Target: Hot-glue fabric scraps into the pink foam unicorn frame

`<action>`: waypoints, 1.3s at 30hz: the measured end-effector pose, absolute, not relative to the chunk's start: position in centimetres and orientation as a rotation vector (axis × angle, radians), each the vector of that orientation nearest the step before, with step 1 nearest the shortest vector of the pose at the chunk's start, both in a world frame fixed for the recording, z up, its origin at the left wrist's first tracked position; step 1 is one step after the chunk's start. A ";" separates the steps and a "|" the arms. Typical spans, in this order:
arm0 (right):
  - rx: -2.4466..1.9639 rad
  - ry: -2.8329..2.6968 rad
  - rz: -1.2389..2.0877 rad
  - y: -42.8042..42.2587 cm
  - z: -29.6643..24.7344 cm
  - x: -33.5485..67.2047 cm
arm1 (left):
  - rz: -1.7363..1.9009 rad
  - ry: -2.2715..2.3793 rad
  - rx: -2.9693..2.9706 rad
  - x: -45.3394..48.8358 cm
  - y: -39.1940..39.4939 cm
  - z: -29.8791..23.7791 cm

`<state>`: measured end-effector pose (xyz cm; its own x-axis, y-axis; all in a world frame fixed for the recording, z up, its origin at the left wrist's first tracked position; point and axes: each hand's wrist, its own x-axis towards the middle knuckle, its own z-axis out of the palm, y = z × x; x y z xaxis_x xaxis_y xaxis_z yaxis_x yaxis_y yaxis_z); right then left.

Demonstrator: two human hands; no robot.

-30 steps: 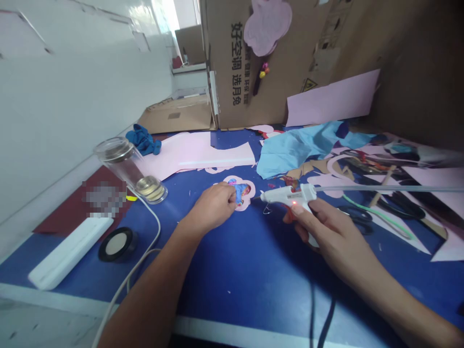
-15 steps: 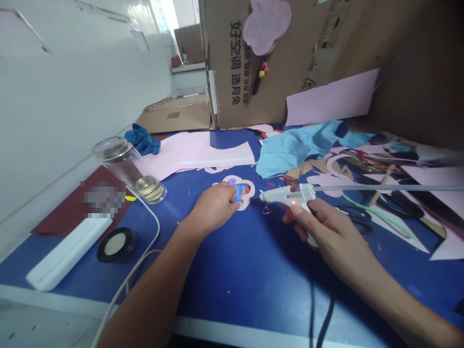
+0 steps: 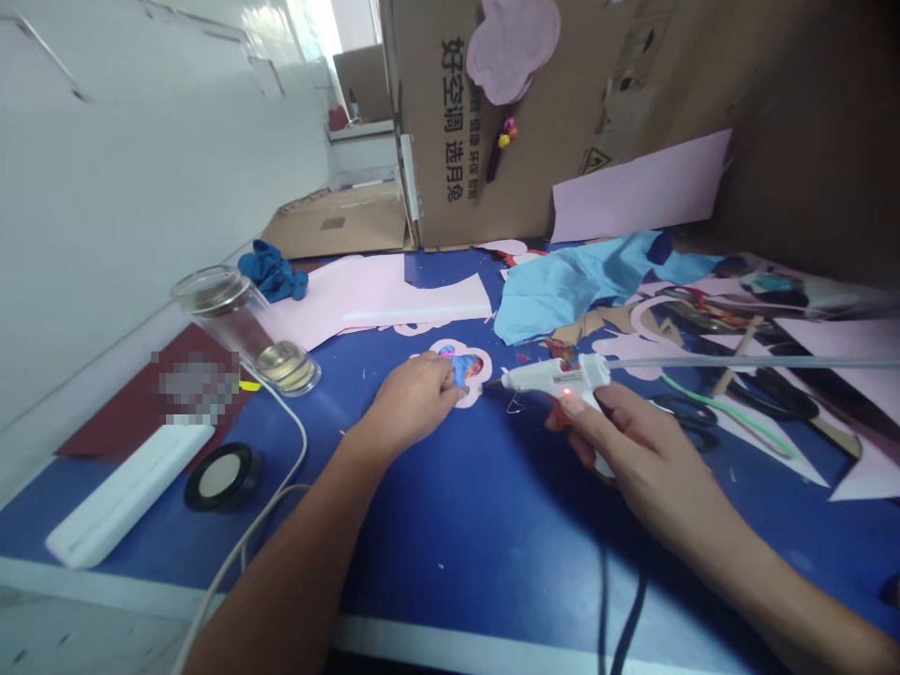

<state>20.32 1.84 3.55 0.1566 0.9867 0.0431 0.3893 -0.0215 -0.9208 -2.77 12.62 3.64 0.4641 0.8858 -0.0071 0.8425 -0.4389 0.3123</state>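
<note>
My right hand is wrapped round a white hot glue gun with a small red light lit on its side. A clear glue stick runs out of the gun's back, and its nozzle points left. My left hand is closed at the fingertips on a small blue, colourful cloth piece. That piece lies on a pink flower-shaped cutout on the blue table. The nozzle tip is just right of the cutout, apart from it. Part of the cloth piece is hidden by my fingers.
At left stand a clear glass cup, a black tape roll and a white power strip with a cable. Pink sheets and light blue cloth lie behind. Scissors and scraps crowd the right. A large cardboard box rises at the back.
The whole view has shifted very slightly. Both hands, the glue gun and the cutout keep nearly the same places relative to each other.
</note>
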 end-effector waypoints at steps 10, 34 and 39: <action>-1.579 -1.392 0.831 1.8 3.6 20.4 | 0.147 1.527 2.453 -2.4 12.4 3.9; -1.589 -1.394 0.848 1.9 3.7 20.4 | 0.057 1.605 2.506 -1.5 11.6 4.4; -1.586 -1.385 0.842 1.8 3.7 20.4 | 0.047 1.618 2.519 -1.3 11.6 4.3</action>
<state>20.39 1.80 3.70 0.1613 0.9860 0.0416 0.4163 -0.0297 -0.9088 -1.33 11.57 4.26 0.4188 0.9065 -0.0530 0.9019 -0.4085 0.1404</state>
